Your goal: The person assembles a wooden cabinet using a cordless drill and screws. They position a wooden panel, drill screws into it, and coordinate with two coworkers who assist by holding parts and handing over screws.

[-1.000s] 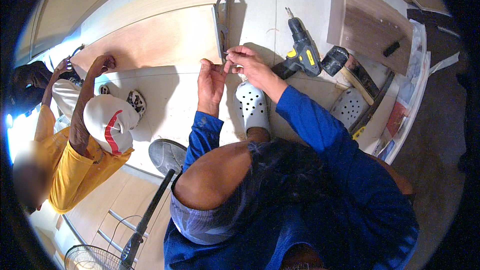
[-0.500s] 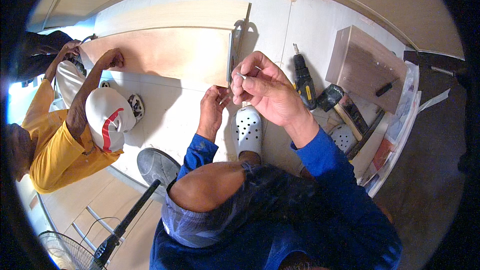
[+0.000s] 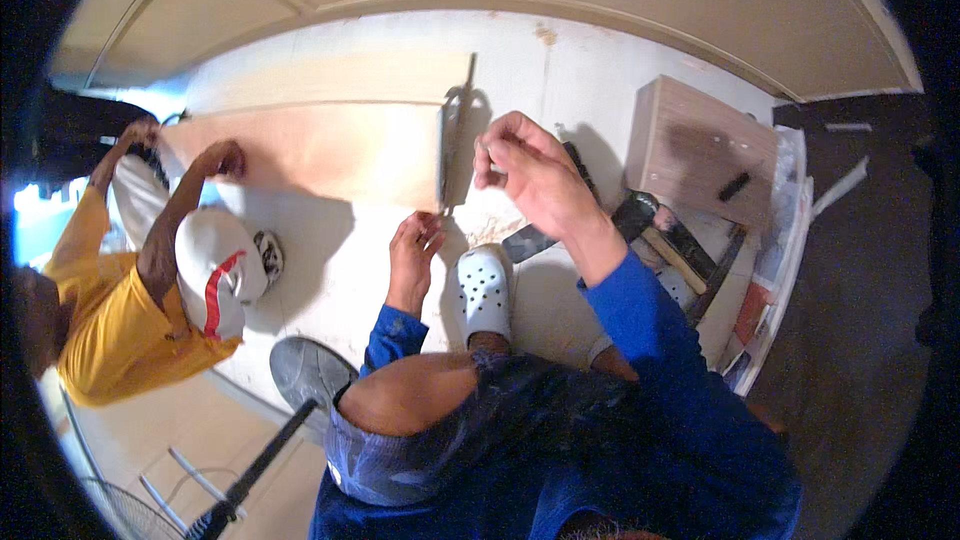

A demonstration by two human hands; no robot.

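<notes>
My right hand (image 3: 530, 172) is raised beside the end of a light wooden board (image 3: 320, 152), apart from it. Its thumb and fingertips are pinched together, and blur hides what is between them. Near the board's close right corner is my left hand (image 3: 411, 258), fingers loosely bent and a little apart; whether they touch the corner I cannot tell. A dark metal piece (image 3: 442, 160) stands along the board's end. At the board's far left, a co-worker's hand (image 3: 222, 159) rests on it.
A dark power drill (image 3: 580, 168) is partly hidden behind my right hand. To the right lie a wooden-handled hammer (image 3: 675, 252) and a brown wooden box (image 3: 690, 155) with a black-handled tool (image 3: 734, 187) on it. A co-worker in a yellow shirt (image 3: 150, 325) crouches left, near a fan stand (image 3: 310, 372).
The view has shifted. My right hand has moved right, away from the board's end, and now covers much of the drill. My left hand sits slightly lower beside the corner.
</notes>
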